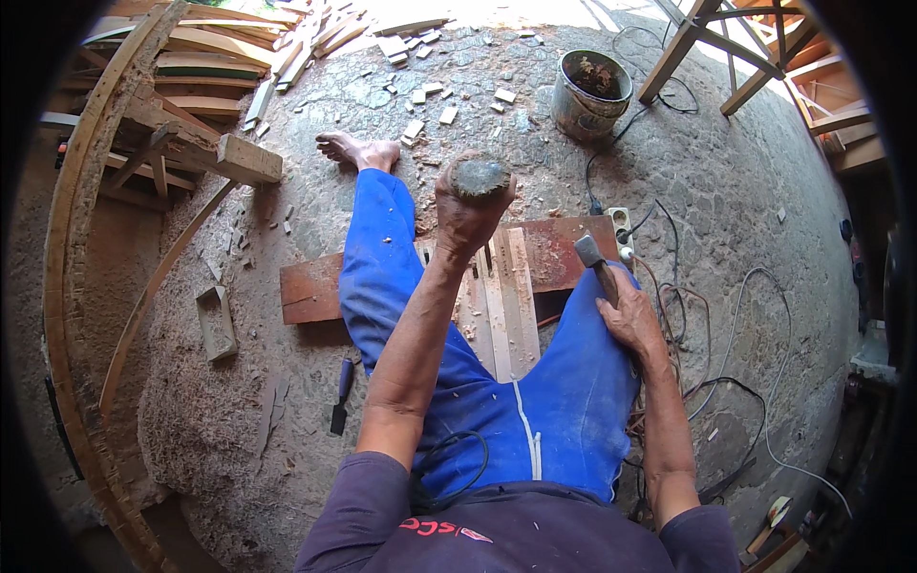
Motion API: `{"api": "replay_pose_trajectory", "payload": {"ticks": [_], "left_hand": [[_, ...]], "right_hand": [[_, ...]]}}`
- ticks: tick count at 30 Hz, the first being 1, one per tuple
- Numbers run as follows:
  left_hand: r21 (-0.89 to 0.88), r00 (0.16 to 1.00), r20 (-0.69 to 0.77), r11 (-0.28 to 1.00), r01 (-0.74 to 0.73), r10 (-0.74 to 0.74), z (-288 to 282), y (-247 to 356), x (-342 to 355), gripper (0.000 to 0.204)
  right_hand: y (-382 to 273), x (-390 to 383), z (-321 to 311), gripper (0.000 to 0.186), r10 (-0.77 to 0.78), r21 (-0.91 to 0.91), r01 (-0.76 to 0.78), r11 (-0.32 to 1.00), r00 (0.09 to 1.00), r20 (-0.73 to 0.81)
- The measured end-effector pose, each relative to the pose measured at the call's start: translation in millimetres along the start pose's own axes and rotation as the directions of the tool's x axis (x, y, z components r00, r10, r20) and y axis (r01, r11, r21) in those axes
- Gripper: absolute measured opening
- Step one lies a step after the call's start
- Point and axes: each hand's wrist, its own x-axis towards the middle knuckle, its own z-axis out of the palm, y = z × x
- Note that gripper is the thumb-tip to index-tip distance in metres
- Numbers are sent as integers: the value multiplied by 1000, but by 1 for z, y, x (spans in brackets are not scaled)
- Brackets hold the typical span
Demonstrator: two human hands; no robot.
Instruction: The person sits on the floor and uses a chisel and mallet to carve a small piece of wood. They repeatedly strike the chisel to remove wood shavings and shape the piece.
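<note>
My left hand (pixel 465 215) is raised in front of me, closed around what looks like a wooden mallet (pixel 480 178). Only its round, worn grey-brown end faces up; the rest is hidden by the hand. On my right thigh rests my right hand (pixel 632 313), its fingers wrapped round the dark handle of a chisel (pixel 598 264) whose broad grey metal end points up and away. Between my legs, pale wood strips (pixel 497 306) with dark slots lie across a reddish-brown board (pixel 578 244). Another chisel (pixel 342 396), with a dark blue handle, lies on the floor at left.
A dirty bucket (pixel 590 95) stands at the far right of the board. Near it are a white power strip (pixel 621 234) and tangled cables (pixel 735 382). An open wooden box (pixel 217 323), scattered offcuts (pixel 447 116), a curved timber frame (pixel 59 286) and a jutting beam (pixel 250 160) are leftward and ahead.
</note>
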Motion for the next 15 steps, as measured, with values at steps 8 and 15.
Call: {"api": "replay_pose_trajectory", "payload": {"ticks": [8,15], "left_hand": [[10,997,68,1000,-21,20,-5,-10,-27,22],[-113,990,138,993,-25,41,-3,-19,-44,20]], "right_hand": [[-29,-6,-13,60,-182,64,187,980,980,-82],[-152,-13,-49,60,-680,-181,665,724,647,-344]]}}
